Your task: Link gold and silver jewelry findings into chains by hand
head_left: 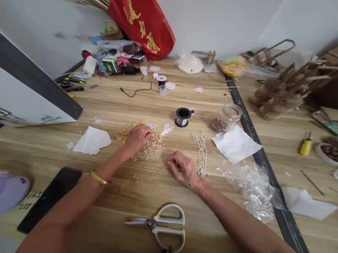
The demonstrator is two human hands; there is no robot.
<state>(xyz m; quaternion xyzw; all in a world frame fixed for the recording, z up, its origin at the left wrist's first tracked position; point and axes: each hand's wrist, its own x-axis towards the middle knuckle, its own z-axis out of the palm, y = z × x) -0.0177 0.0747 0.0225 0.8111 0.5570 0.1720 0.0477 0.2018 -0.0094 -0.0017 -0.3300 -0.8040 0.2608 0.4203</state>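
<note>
My left hand (pixel 137 138) rests with curled fingers on a heap of gold and silver chain pieces (pixel 151 143) in the middle of the wooden table (pixel 118 108). My right hand (pixel 183 169) lies just right of it, fingers pinched on the end of a thin gold chain (pixel 141 175) that trails toward me. A short silver chain strip (pixel 202 155) lies beside my right hand.
Scissors (pixel 159 225) lie near the front edge, a black phone (pixel 51 198) at front left. A wire spool (pixel 182 117), a bead jar (pixel 227 117), white paper sheets (pixel 236 144), crumpled plastic (pixel 251 186), wooden baskets (pixel 280 95) and a red bag (pixel 142 16) surround the work area.
</note>
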